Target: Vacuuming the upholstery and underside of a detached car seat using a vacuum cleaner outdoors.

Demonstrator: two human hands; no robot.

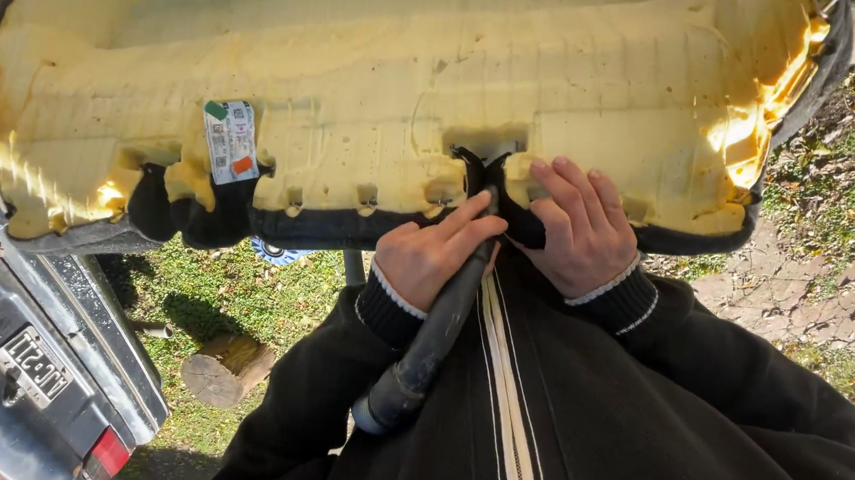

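A large yellow foam seat cushion (389, 77) lies upside down in front of me, its black cover edge (328, 225) wrapped around the near rim. My left hand (431, 255) grips a long black-handled tool (430, 345) whose tip points up into a notch in the foam. My right hand (584, 226) pinches a black fabric flap (524, 222) of the cover at that same notch. Both hands touch at the cushion's near edge. A sticker label (231, 141) is stuck to the foam on the left.
The rear of a dark car with a number plate (32, 368) is at the lower left. A cut log (223, 366) lies on the grass below. Paving stones and leaves (805, 286) are on the right. My black jacket (585, 421) fills the lower frame.
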